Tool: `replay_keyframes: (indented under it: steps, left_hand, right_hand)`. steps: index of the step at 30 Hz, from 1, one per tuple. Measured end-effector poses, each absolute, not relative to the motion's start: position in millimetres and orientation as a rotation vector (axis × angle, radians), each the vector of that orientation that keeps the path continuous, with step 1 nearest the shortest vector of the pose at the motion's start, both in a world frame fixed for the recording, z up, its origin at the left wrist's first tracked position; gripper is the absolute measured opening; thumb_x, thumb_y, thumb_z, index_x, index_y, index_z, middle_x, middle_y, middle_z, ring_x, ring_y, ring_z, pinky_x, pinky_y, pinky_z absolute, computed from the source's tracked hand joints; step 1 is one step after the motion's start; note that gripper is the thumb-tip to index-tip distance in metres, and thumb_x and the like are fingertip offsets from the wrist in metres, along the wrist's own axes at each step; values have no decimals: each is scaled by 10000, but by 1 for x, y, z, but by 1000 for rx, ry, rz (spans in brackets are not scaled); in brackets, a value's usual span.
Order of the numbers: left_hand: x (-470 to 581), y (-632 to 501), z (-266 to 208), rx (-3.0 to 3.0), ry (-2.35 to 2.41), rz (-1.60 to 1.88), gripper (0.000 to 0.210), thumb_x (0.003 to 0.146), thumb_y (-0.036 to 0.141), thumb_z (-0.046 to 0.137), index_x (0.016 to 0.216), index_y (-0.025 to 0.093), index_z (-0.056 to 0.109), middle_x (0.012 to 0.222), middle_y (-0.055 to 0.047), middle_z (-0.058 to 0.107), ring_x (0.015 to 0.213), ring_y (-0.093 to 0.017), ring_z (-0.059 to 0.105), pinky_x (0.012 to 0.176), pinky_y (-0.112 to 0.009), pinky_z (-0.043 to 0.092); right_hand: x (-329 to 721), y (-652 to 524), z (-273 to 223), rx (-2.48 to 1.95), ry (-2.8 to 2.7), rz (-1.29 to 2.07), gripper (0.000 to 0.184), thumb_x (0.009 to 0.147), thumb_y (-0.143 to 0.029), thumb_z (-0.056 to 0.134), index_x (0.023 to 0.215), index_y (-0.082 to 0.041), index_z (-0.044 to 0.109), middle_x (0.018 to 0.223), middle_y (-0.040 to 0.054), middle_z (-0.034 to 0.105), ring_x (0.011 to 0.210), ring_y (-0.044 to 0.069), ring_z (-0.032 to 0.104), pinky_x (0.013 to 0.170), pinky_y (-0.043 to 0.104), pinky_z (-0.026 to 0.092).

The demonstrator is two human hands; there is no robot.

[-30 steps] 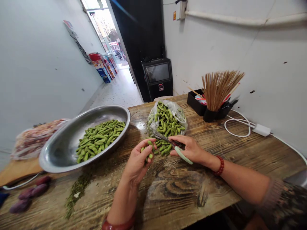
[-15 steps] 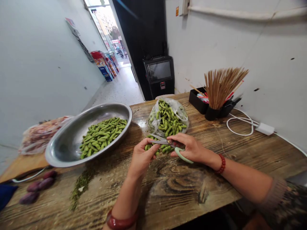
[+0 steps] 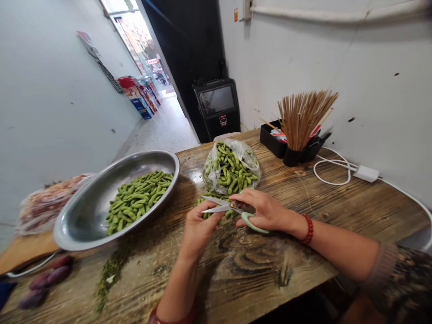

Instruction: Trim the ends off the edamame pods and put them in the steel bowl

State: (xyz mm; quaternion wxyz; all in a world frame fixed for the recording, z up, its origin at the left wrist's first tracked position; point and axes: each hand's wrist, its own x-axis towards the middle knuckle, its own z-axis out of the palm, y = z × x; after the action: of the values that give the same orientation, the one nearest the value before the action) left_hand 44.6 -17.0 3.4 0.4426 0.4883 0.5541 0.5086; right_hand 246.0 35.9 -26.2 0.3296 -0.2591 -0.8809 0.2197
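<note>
The person sits at a wooden bench [image 3: 337, 211] trimming green soybean pods, and the plastic bag [image 3: 232, 167] of pods serves as the landmark here. Just in front of the bag, toward the person, the right hand [image 3: 265, 209] holds the scissors [image 3: 225, 206], its fingers threaded through the pale green handle and closed round it; the blades stand apart, pointing left. Beside it, also just in front of the bag, the left hand [image 3: 198, 225] has its fingers pinched on a pod [image 3: 206, 215] and offers it up to the blades. A small loose heap of pods [image 3: 216, 200] lies on the bench between the bag and the two hands, partly hidden by them.

To the left of the bag sits a metal basin [image 3: 84, 211] holding a good layer of pods, though much of its bottom is bare. In front of the basin a scatter of green trimmings [image 3: 110, 274] lies on the wood. By the look of it the work is well under way but far from finished: the basin holds a fair share, yet the bag is full and the heap before it waits to be cut. To the right of the bag stands a holder of wooden skewers [image 3: 302, 119].
</note>
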Motion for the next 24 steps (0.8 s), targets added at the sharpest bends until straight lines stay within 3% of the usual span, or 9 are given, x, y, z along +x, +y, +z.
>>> replay_keyframes:
  steps: [10, 16, 24]
  left_hand:
    - [46, -17, 4, 1186, 1382, 1250, 163, 653, 299, 784, 717, 163, 720, 658, -8, 618, 520, -93, 475, 435, -188, 402]
    - [46, -16, 2, 1198, 1422, 1242, 192, 646, 287, 783, 781, 159, 736, 763, -24, 662, 546, -92, 508, 433, -185, 400]
    - [37, -10, -1, 745, 1234, 1370, 306, 611, 327, 815, 780, 161, 621, 553, 78, 492, 377, -14, 362, 336, -124, 232]
  right_hand:
    - [248, 37, -28, -656, -2329, 587, 572, 801, -436, 688, 1293, -195, 524, 982, 76, 598, 860, 181, 563, 763, 298, 469]
    - [246, 36, -31, -667, -2289, 602, 513, 804, -409, 693, 1256, -204, 565, 879, 41, 605, 754, 148, 561, 691, 262, 466]
    - [245, 47, -36, -798, -2034, 741, 534, 729, -408, 759, 1189, -184, 609, 908, 53, 619, 728, 145, 570, 642, 261, 495]
